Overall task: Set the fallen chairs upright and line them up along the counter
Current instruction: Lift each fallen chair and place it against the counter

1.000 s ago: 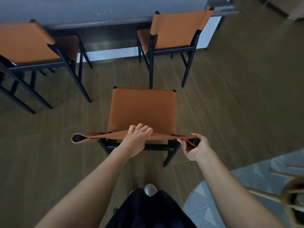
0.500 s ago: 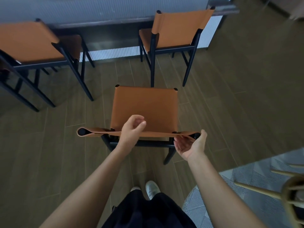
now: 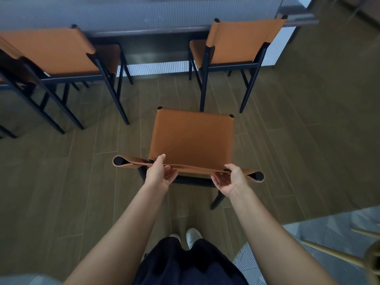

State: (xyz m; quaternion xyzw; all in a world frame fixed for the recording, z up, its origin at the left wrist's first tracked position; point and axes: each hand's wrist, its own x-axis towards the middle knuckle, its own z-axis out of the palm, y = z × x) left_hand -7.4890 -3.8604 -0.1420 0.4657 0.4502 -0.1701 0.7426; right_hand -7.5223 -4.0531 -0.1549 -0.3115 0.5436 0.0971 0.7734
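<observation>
- Head view, looking down: a near chair (image 3: 191,140) with an orange seat and a dark frame stands upright on the floor (image 3: 61,182) at the centre of the frame. It is apart from the counter (image 3: 144,17), which runs along the top edge.
- Its backrest (image 3: 195,169) is seen edge-on as a thin orange band just below the seat, and it reaches out past both hands.
- The left hand (image 3: 159,173) holds the band left of centre. The thumb lies over the far side and the loosely curled fingers sit on the near side, so the band is pinched between them.
- The right hand (image 3: 230,179) holds the band near its right end the same way, thumb on top and fingers curled beneath.
- An upper-left chair (image 3: 47,52) and an upper-right chair (image 3: 240,42) stand upright with their seats toward the counter and a gap between them.
- White shoes (image 3: 193,236) show at bottom centre, and a patterned rug (image 3: 329,239) lies at lower right.
</observation>
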